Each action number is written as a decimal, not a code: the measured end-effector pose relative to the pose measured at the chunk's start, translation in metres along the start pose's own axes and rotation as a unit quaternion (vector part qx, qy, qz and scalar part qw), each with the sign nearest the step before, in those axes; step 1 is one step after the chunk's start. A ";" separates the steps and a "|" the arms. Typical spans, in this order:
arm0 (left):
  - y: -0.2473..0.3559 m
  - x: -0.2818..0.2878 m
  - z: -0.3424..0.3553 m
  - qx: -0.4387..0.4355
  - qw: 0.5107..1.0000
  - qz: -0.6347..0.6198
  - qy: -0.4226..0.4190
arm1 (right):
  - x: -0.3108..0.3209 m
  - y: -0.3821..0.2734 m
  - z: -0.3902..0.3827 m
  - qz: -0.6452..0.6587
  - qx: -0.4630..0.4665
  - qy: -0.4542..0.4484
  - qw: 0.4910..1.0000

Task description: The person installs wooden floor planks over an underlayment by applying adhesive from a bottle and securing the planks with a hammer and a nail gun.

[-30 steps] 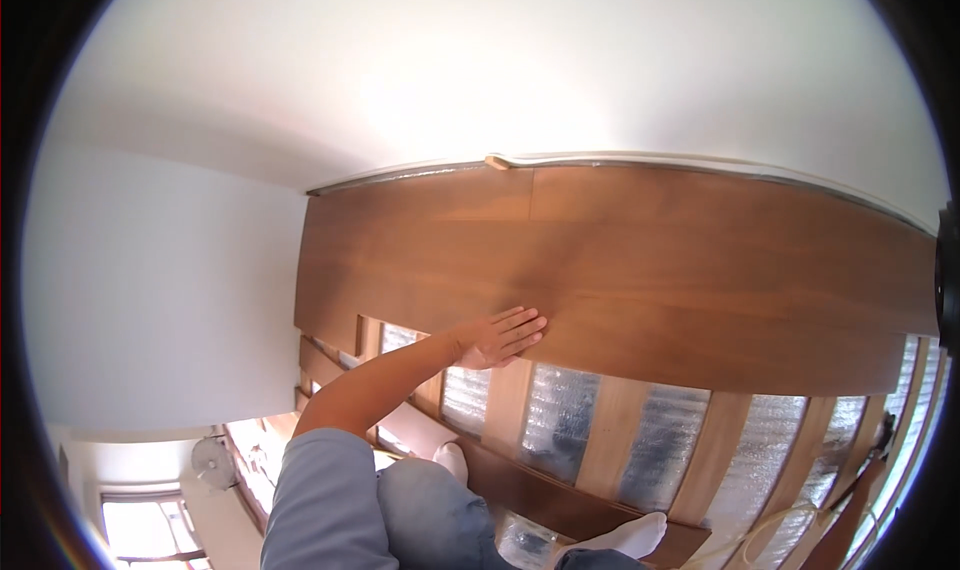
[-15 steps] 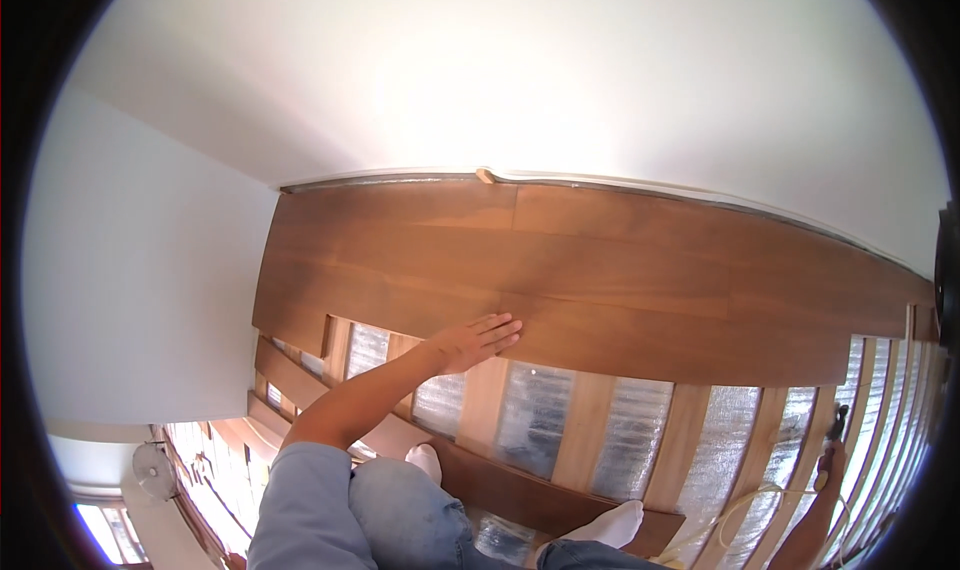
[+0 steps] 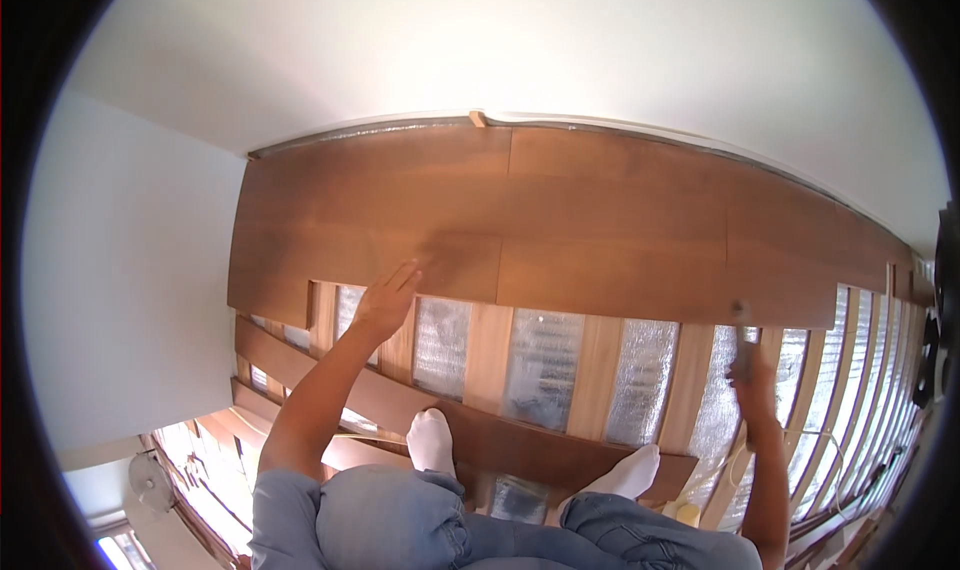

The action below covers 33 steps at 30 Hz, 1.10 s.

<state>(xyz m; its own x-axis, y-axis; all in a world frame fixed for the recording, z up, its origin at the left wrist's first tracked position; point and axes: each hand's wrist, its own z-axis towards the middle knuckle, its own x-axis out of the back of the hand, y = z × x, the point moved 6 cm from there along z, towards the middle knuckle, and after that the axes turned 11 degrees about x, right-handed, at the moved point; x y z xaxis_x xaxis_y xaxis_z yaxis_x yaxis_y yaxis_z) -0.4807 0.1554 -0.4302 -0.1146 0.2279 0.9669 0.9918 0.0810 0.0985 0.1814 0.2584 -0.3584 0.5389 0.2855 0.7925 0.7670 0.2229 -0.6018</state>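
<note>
Brown wooden floorboards (image 3: 610, 210) lie in joined rows along the white wall. My left hand (image 3: 388, 300) is open, its fingers stretched out over the near edge of the boards, left of the middle; whether the fingertips touch the wood I cannot tell. My right hand (image 3: 752, 375) grips a hammer (image 3: 742, 342), smeared by motion, with its head by the near edge of the boards at the right. Pale battens (image 3: 489, 355) run from under the boards toward me, with silvery foil (image 3: 543, 370) between them.
A loose brown board (image 3: 510, 438) lies across the battens by my socked feet (image 3: 432, 440). A small wood block (image 3: 478, 119) sits at the wall edge. A pale hose or cord (image 3: 838, 460) loops at the right. A fan (image 3: 152, 475) stands at the far left.
My left hand has moved left along the board edge. My right hand has swung the hammer from the far right up to the boards. The view has shifted, showing more of my legs.
</note>
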 end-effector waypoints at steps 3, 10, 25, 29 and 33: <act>-0.013 -0.004 -0.025 0.013 0.999 0.002 0.034 | -0.081 -0.095 0.012 -0.078 0.162 -0.158 0.971; -0.020 -0.029 -0.054 0.002 0.998 0.022 0.062 | -0.218 -0.236 0.029 -0.139 0.309 -0.311 0.888; -0.037 -0.029 -0.054 -0.009 0.998 -0.067 0.017 | -0.285 -0.296 0.060 -0.172 0.405 -0.227 0.868; -0.038 -0.024 -0.053 -0.009 0.996 -0.088 0.017 | -0.287 -0.300 0.033 -0.205 0.443 -0.272 0.830; -0.038 -0.025 -0.053 -0.009 0.996 -0.086 0.011 | -0.287 -0.307 0.031 -0.192 0.482 -0.334 0.787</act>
<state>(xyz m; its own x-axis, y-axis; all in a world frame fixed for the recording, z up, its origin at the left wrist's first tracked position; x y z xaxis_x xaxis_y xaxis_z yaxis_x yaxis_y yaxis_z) -0.5130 0.0954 -0.4455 -0.2828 0.1916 0.9398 0.9583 0.0993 0.2681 -0.2198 0.1371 -0.4039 -0.2184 0.3797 0.8990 0.0344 0.9236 -0.3818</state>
